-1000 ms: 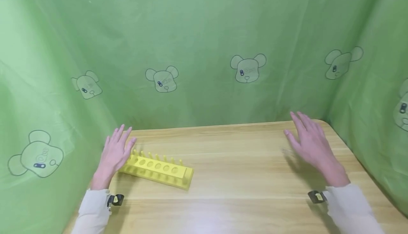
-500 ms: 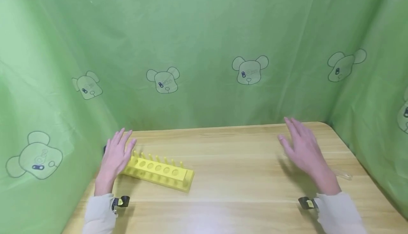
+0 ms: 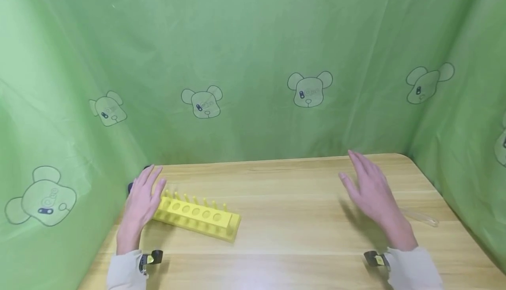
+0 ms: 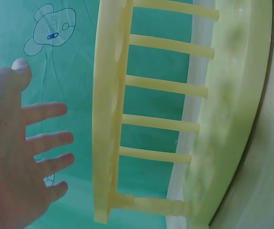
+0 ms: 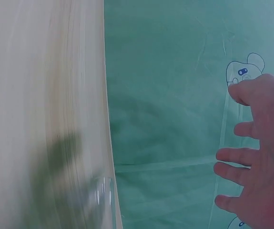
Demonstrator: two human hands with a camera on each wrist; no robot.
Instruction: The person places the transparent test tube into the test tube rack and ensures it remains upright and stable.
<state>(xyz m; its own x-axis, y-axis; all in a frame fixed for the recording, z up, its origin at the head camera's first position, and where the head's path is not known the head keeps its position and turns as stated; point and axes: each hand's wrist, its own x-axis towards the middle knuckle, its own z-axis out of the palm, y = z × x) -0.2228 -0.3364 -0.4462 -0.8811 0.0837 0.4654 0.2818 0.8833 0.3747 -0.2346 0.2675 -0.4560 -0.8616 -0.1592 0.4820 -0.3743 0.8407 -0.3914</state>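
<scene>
A yellow test tube rack with a row of round holes and a row of pegs lies at an angle on the left of the table. My left hand is held over its left end, covering that part in the head view. The left wrist view shows the fingers spread and nothing in the palm, beside the rack's upper bar. At the right, my right hand hovers above the table, fingers extended and holding nothing. Beside its wrist lies a clear glass tube, partly hidden by the hand.
A wooden table with rounded far corners carries everything. Green curtain printed with bear heads stands behind and along both sides. A small dark thing peeks out behind my left hand at the table's left edge.
My right hand has moved left and nearer to me, uncovering the clear tube by its wrist. My left hand has drawn slightly nearer, and more of the dark thing behind it shows. The rack stays put.
</scene>
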